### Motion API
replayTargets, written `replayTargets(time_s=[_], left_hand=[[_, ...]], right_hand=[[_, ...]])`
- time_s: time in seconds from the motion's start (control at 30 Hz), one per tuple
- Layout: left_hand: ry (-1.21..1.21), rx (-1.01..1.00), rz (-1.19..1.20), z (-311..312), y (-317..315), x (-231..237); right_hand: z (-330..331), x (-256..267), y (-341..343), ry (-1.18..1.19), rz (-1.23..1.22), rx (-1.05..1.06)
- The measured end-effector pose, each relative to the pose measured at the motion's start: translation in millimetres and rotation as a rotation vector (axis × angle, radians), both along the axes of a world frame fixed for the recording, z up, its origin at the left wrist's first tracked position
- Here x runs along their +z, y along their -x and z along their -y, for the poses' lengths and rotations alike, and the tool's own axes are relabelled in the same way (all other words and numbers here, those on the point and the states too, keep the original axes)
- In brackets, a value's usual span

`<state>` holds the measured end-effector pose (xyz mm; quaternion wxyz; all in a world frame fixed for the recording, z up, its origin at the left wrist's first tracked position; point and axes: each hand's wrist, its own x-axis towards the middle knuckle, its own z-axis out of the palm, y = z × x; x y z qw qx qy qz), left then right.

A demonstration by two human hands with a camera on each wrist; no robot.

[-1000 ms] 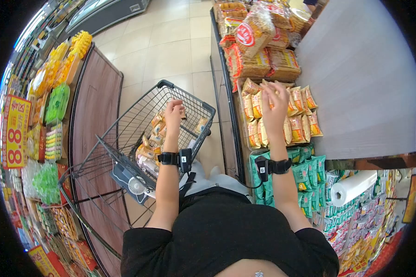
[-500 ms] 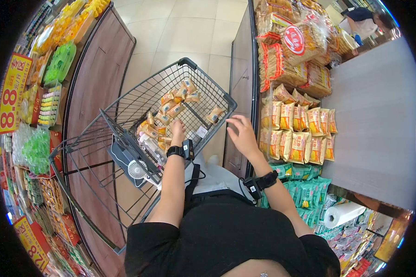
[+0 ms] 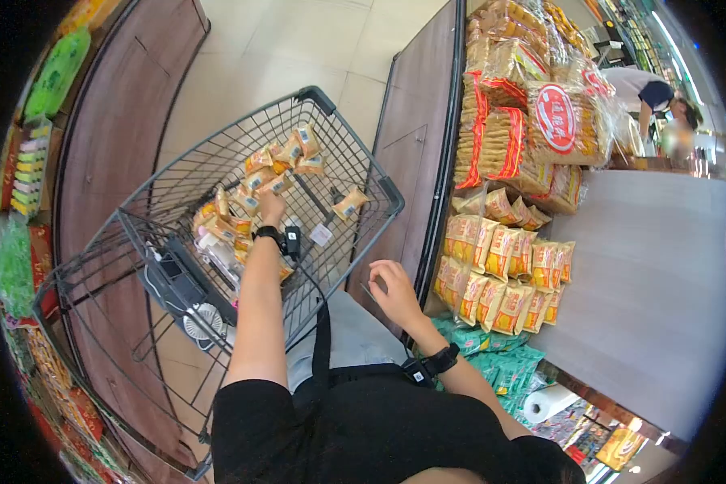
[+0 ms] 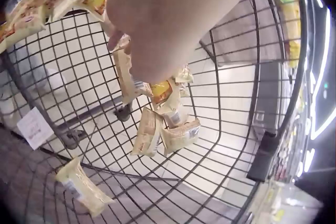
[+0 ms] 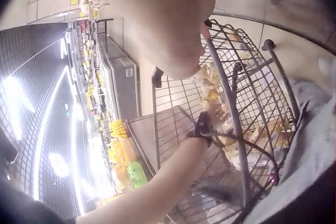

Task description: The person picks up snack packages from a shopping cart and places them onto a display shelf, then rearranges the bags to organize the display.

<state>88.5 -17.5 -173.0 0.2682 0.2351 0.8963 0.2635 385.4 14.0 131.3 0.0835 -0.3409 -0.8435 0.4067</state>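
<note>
Cream-and-orange pillow-shaped plastic packets (image 3: 260, 179), heaped inside a dark-grey wire-mesh shopping cart (image 3: 316, 100), with room around one lone packet (image 3: 349, 203) near the rim (image 3: 392, 196). Low among them with the left hand (image 3: 273, 208); cannot tell its fingers' grip. Outside the rim with the right hand (image 3: 395, 294), fingers loose, holding nothing.

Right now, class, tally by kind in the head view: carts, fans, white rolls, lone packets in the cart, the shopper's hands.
Cart: 1
Fan: 1
White roll: 1
Lone packet: 1
Left hand, right hand: 2
Total: 6
</note>
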Motion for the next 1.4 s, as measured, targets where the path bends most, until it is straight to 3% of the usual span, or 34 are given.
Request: replayTargets(time_s=[0.07, 0.17, 0.3, 0.47, 0.57, 0.6, 0.7, 0.8, 0.9, 0.97, 1.03, 1.1, 1.2, 1.27, 1.3, 1.33, 1.4], left_hand=[[0.106, -0.038, 0.037, -10, 4, 26], [0.121, -0.253, 0.045, -12, 11, 17], [0.320, -0.310, 0.065, -14, 5, -3], [0.403, -0.380, -0.120, -12, -10, 7], [0.405, -0.325, -0.131, -8, -19, -11], [0.451, -0.423, -0.011, -16, -14, -6], [-0.078, -0.168, 0.379, -20, -18, -54], [-0.181, -0.123, 0.261, -48, -29, 52], [-0.610, 0.033, 0.424, -67, -51, 143], [-0.627, -0.066, 0.501, -71, -70, 237], [-0.705, -0.165, 0.591, -69, -101, 302], [-0.840, -0.268, 0.694, -63, -134, 339], [-0.897, -0.587, 0.688, -50, -174, 383], [-0.970, -0.809, 0.533, -45, -194, 403], [-1.007, -0.914, 0.453, -43, -203, 412], [-0.963, -0.924, 0.601, -40, -211, 418], [-1.019, -1.018, 0.592, -37, -227, 427]], right_hand=[[-1, 1, -2, 0.042, 0.046, -0.010], [-8, -4, -2, 0.068, 0.066, -0.046], [-15, -7, 0, 0.066, 0.094, -0.090], [-10, -13, -5, 0.051, 0.112, -0.115], [-10, -9, -2, 0.058, 0.068, -0.097], [-10, -6, -1, 0.063, 0.050, -0.116], [-11, 2, 1, 0.053, -0.017, -0.165], [-14, 4, -2, -0.013, -0.089, -0.200], [-19, 22, -5, 0.000, -0.192, -0.258], [-25, 32, -12, -0.018, -0.243, -0.316], [-31, 46, -23, 0.026, -0.279, -0.397], [-38, 50, -37, 0.106, -0.414, -0.478], [-41, 71, -53, 0.342, -0.656, -0.631], [-38, 101, -63, 0.455, -0.847, -0.687], [-37, 108, -68, 0.468, -0.894, -0.667], [-37, 114, -74, 0.482, -0.939, -0.644], [-35, 122, -87, 0.504, -0.996, -0.587]])
